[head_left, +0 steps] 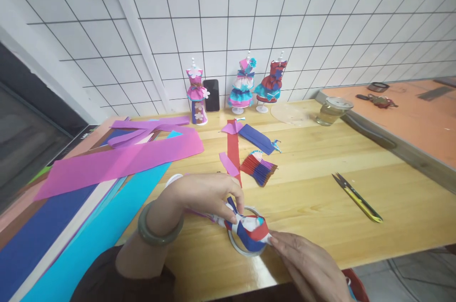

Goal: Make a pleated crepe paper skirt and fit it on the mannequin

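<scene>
My left hand (213, 193) reaches in from the left, its thumb and fingers closed on the near-left end of a small red, white and blue crepe-paper piece (249, 238). At the other end, my right hand (309, 264) pinches its white tip between thumb and fingers. The piece curves into a loop with a whitish inside. Beneath it lies a pale ring (240, 249), partly covered. Just beyond my hands are a pleated multicoloured piece (259, 168), a red strip (233, 150) and a blue folded strip (257, 138). A green bangle circles my left wrist.
Pink (124, 164), blue and turquoise paper strips (107, 231) cover the left side. Three small dressed mannequins (241, 83) and a phone (212, 95) stand by the tiled wall. Yellow thread snips (358, 198) lie right. A lidded cup (331, 111) stands at the back right.
</scene>
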`<act>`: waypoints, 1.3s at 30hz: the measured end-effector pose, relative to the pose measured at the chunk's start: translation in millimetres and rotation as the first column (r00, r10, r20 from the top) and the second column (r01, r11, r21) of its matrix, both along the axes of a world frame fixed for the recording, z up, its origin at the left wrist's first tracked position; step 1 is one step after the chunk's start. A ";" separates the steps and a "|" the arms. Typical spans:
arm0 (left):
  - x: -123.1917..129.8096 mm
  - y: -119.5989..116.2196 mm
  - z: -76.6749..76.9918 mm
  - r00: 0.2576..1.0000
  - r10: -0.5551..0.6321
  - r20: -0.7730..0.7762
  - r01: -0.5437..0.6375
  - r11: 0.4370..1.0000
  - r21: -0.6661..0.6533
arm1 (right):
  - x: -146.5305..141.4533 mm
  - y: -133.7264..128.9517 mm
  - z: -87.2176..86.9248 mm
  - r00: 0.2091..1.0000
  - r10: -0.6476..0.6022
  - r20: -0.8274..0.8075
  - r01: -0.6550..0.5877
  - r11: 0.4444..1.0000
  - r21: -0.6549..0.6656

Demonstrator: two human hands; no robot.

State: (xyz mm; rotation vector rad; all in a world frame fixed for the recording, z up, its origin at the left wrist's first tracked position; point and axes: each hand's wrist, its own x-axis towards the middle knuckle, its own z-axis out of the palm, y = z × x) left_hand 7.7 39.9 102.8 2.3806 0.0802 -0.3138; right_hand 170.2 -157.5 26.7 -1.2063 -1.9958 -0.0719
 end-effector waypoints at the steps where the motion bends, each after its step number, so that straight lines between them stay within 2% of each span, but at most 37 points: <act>1: 0.6 -0.2 -1.6 1.000 -0.005 0.003 0.005 1.000 0.000 | 0.5 -0.6 -0.4 1.000 -0.003 0.009 0.003 1.000 0.002; 9: 1.8 1.1 -10.5 1.000 -0.014 0.008 0.014 1.000 0.000 | 1.8 -1.0 -7.2 0.999 -0.050 0.017 0.051 0.998 -0.035; 16: 2.9 1.1 -10.5 1.000 -0.022 0.011 0.022 1.000 0.004 | 3.0 -1.1 -9.7 1.000 0.000 0.009 0.001 1.000 -0.021; 27: 2.7 -0.4 -10.3 1.000 -0.006 0.003 0.006 1.000 0.001 | 4.2 -4.6 -23.3 0.998 -0.069 0.001 0.069 0.997 -0.041; 39: 2.4 1.1 -10.0 1.000 0.002 0.020 -0.002 1.000 0.002 | 2.2 0.1 -13.6 0.998 -0.064 -0.002 0.064 0.997 0.037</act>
